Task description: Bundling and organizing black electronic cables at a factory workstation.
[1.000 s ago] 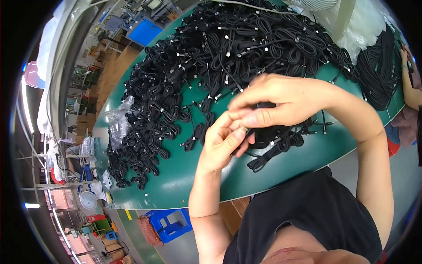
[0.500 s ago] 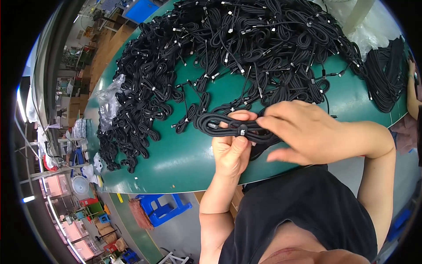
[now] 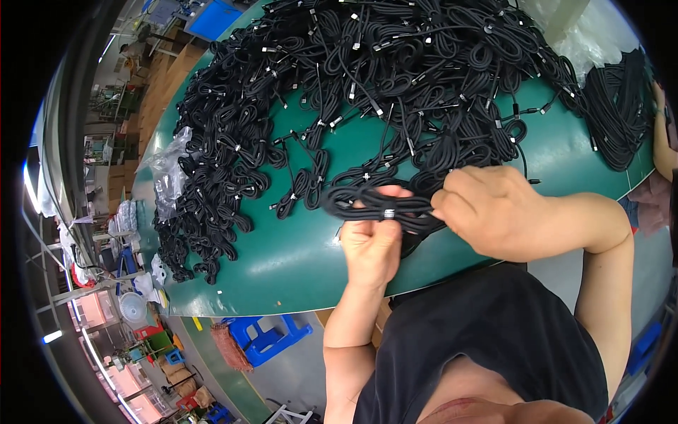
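Note:
A coiled black cable bundle [image 3: 353, 203] with a dark strap round its middle is held up over the near part of the green table. My left hand [image 3: 373, 247] grips it from below, thumb near the strap and fingertips showing behind. At the bundle's right end, my right hand [image 3: 491, 210] has its fingers closed, thumb and forefinger pinching the cable there. The bundle's left loop is slightly smeared by motion. Just beyond lies a large heap of similar black cables [image 3: 417, 78] with silvery plugs.
The green table [image 3: 296, 265] curves across the view. Clear plastic bags [image 3: 169, 180] lie at its left, and long straight cables [image 3: 618, 116] hang in a bunch at the right. A blue stool [image 3: 268, 339] stands below the near edge. Another person's arm [image 3: 662, 141] shows at the far right.
My right hand has gone from loosely spread fingers to a closed pinch on the bundle's right end. My left hand keeps its hold. The view has shifted slightly.

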The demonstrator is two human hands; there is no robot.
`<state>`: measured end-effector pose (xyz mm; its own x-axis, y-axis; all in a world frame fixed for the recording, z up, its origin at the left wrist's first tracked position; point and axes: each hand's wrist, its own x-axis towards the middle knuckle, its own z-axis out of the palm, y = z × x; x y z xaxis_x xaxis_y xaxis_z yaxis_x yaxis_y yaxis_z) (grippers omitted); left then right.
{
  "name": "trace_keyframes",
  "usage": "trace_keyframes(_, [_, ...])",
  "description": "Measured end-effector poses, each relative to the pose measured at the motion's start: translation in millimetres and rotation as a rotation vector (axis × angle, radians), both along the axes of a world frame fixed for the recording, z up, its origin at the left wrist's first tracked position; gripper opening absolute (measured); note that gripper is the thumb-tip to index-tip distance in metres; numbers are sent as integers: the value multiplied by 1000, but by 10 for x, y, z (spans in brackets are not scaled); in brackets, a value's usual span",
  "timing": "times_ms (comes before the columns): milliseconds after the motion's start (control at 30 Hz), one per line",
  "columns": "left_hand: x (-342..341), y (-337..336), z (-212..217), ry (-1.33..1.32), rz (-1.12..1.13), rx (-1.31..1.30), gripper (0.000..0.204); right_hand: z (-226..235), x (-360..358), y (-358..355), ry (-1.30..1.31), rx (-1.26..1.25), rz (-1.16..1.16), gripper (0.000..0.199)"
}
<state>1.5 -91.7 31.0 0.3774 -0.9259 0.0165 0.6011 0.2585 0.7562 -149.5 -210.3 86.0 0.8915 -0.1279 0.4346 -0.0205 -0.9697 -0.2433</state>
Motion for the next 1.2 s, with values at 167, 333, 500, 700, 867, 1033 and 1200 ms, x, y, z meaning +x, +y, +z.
trace_keyframes(167, [-98, -26, 20, 19, -90, -11, 39, 13, 78, 60, -90, -51, -67, 15])
trace_keyframes(333, [-35, -54, -25, 15, -35, -26, 39, 18, 3, 16, 34, 132, -29, 20])
trace_keyframes(500, [-80, -69, -24, 74, -89, -46, 39, 21, 17, 6, -57, 111, -54, 28])
trace_keyframes(700, [-72, -74, -52, -85, -103, 38, 51, -56, 23, -39, 88, 1297, -79, 31])
trace_keyframes(867, [99, -107, -15, -133, -79, 16, 86, -180, -15, -34, -148, 818, -164, 32])
trace_keyframes(1033, [111, -101, -40, -366, 72, 12, 59, -297, -20, -1, -332, 207, -116, 37])
trace_keyframes(1200, [108, -5, -12, -353, 155, 95, 28, -252, -90, -11, -25, 1443, -100, 23])
